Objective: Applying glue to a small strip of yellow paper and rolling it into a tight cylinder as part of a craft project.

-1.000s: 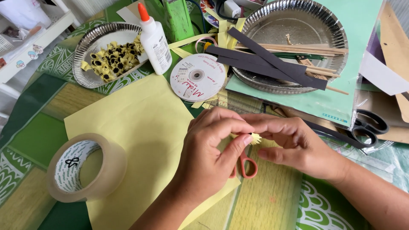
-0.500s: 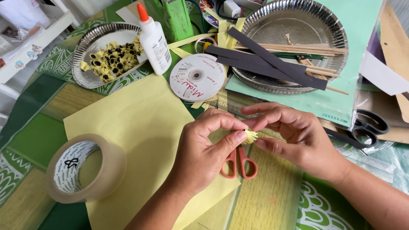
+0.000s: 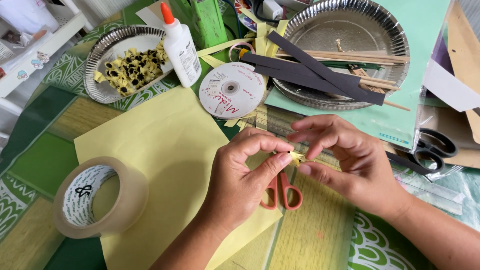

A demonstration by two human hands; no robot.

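Observation:
My left hand pinches a small fringed yellow paper roll between thumb and forefinger. My right hand is right beside it, fingers spread around the roll's tip, thumb close under it. Both hands hover over a yellow paper sheet and small orange-handled scissors, which lie partly hidden beneath the left hand.
A roll of clear tape lies at the left. A foil plate with several yellow-black paper flowers, a glue bottle, a disc, a second foil plate with black strips and sticks, and black scissors lie around.
My right hand has let go and opened its fingers, moving slightly off the paper roll. My left hand keeps its pinch and has shifted a little.

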